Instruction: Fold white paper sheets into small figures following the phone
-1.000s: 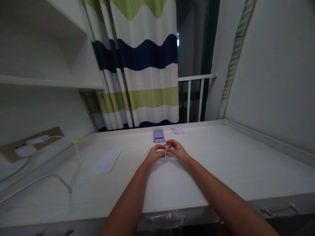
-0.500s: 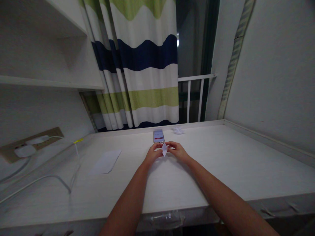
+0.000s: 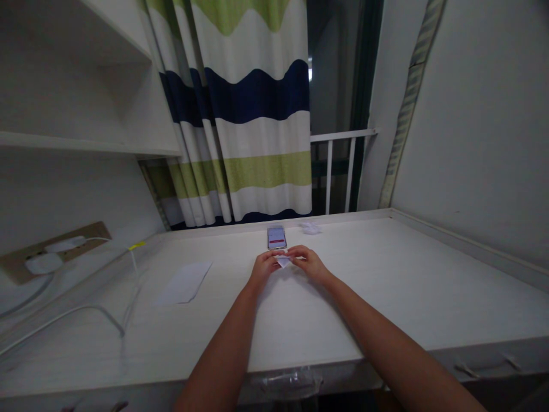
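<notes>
A small piece of folded white paper (image 3: 283, 261) is held between my two hands over the middle of the desk, its point facing down toward me. My left hand (image 3: 263, 268) pinches its left side with thumb and fingers. On the right side, the fingertips of my right hand (image 3: 309, 263) close on the paper's upper edge. Just beyond my hands lies a phone (image 3: 277, 237) with its screen lit. The finer folds of the paper are too small to make out.
White sheets of paper (image 3: 186, 283) lie on the desk (image 3: 386, 286) to the left. Crumpled white paper (image 3: 310, 228) sits near the back edge, right of the phone. A white cable (image 3: 98, 309) runs along the left from plugs in a wall socket (image 3: 55, 252). A striped curtain (image 3: 261, 137) hangs behind.
The folded paper has gone from an upright diamond shape to a flatter, downward-pointing triangle. My left hand has shifted slightly left; the right has barely moved.
</notes>
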Tool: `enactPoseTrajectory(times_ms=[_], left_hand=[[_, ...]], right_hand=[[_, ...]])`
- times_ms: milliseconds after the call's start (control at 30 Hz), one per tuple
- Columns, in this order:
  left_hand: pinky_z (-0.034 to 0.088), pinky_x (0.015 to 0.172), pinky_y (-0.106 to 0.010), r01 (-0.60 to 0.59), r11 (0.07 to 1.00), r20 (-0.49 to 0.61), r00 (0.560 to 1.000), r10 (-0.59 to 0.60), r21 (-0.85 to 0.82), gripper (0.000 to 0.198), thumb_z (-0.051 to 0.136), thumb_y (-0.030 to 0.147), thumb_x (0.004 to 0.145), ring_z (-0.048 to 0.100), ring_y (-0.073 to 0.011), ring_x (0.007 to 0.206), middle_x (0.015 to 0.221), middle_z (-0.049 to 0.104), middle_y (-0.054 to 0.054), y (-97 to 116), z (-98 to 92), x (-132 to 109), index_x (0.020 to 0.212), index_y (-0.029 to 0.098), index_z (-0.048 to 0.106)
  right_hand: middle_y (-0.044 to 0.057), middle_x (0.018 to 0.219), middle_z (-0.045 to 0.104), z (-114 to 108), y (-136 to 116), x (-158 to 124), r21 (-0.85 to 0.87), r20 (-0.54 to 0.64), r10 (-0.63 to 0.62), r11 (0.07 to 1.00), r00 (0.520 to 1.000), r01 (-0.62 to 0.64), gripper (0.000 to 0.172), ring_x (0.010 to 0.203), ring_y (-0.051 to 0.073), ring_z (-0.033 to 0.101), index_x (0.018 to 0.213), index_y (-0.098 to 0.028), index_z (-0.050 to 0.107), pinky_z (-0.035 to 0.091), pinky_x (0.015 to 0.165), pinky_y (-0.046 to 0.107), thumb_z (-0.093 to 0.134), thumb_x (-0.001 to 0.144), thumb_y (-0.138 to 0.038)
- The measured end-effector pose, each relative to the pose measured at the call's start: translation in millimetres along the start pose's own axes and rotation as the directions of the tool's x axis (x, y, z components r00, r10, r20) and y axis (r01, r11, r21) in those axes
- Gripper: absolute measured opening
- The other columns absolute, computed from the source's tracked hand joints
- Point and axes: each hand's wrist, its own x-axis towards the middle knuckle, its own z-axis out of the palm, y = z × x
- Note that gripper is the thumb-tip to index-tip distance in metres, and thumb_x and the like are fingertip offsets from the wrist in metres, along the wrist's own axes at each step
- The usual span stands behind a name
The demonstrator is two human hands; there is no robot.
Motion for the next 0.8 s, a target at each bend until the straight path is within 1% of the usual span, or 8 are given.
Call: enactPoseTrajectory(times_ms=[133,233,300,400,533,600,700,800], left_hand=[[0.044,0.069,-0.03,-0.01,0.999,-0.035,0.999,0.011,0.036,0.03,0.068,0.032,0.053,0.058,-0.0164,0.071,0.08,0.064,-0.008,-3,-0.4,3,0.074,0.011,0.063],[0.044,0.066,-0.028,-0.029,0.992,-0.046,0.998,0.035,0.126,0.032,0.071,0.031,0.05,0.058,-0.0154,0.071,0.085,0.063,-0.007,-6,-2.2,4,0.075,0.013,0.062],[0.043,0.063,-0.027,-0.041,0.982,-0.032,0.998,0.047,0.186,0.034,0.071,0.029,0.05,0.058,-0.0143,0.067,0.079,0.063,-0.005,-7,-3.4,4,0.079,0.013,0.061],[0.043,0.064,-0.027,-0.063,0.969,-0.02,0.997,0.069,0.237,0.039,0.071,0.025,0.05,0.057,-0.0132,0.064,0.075,0.062,-0.003,-7,-3.6,3,0.085,0.014,0.058],[0.043,0.071,-0.03,-0.109,0.967,-0.009,0.993,0.114,0.228,0.04,0.071,0.015,0.048,0.058,-0.0148,0.074,0.096,0.058,-0.006,-5,0.0,1,0.084,0.016,0.055],[0.043,0.074,-0.031,-0.121,0.964,0.001,0.992,0.124,0.238,0.039,0.069,0.012,0.047,0.057,-0.0159,0.08,0.102,0.055,-0.007,-4,2.4,0,0.083,0.017,0.055],[0.041,0.079,-0.032,-0.118,0.96,0.027,0.993,0.115,0.254,0.04,0.068,0.008,0.047,0.055,-0.0174,0.088,0.105,0.054,-0.007,-2,5.4,-3,0.084,0.018,0.055],[0.04,0.081,-0.033,-0.109,0.961,0.056,0.994,0.098,0.254,0.043,0.068,0.006,0.046,0.054,-0.0181,0.091,0.109,0.052,-0.007,-1,6.3,-4,0.085,0.018,0.055]], right_hand=[[0.005,0.09,0.057,0,2,1,0.063,0.051,0.035,0.997,0.998,-0.038,0.016,0.072,0.013,0.055,0.076,-0.018,0.063,0.047,0.06,0.028,0.057,0.063,-0.026],[0.005,0.089,0.056,-1,3,1,0.032,0.056,0.003,0.999,0.998,-0.005,0.013,0.079,0.016,0.055,0.071,-0.018,0.065,0.047,0.063,0.029,0.057,0.061,-0.023],[0.005,0.088,0.057,-2,3,2,-0.004,0.05,-0.017,1.0,0.999,0.017,0.013,0.082,0.016,0.054,0.07,-0.019,0.065,0.046,0.066,0.029,0.057,0.06,-0.02],[0.004,0.086,0.058,-2,4,2,-0.004,0.042,-0.011,1.0,0.999,0.011,0.014,0.077,0.015,0.055,0.073,-0.019,0.064,0.046,0.064,0.028,0.057,0.06,-0.02],[0.001,0.078,0.058,1,5,3,0.048,0.003,0.101,0.994,0.995,-0.101,0.019,0.06,0.01,0.052,0.079,-0.018,0.059,0.044,0.054,0.024,0.058,0.062,-0.026],[0.001,0.073,0.058,1,7,3,0.048,-0.023,0.145,0.988,0.989,-0.143,0.021,0.057,0.01,0.051,0.079,-0.017,0.059,0.043,0.051,0.023,0.059,0.062,-0.031],[0.002,0.067,0.058,1,10,4,-0.008,-0.024,0.152,0.988,0.988,-0.152,0.022,0.055,0.01,0.049,0.074,-0.016,0.061,0.041,0.052,0.024,0.06,0.062,-0.034],[0.001,0.062,0.057,0,11,3,-0.079,-0.03,0.112,0.99,0.993,-0.114,0.02,0.056,0.01,0.048,0.068,-0.015,0.062,0.039,0.056,0.025,0.062,0.061,-0.034]])
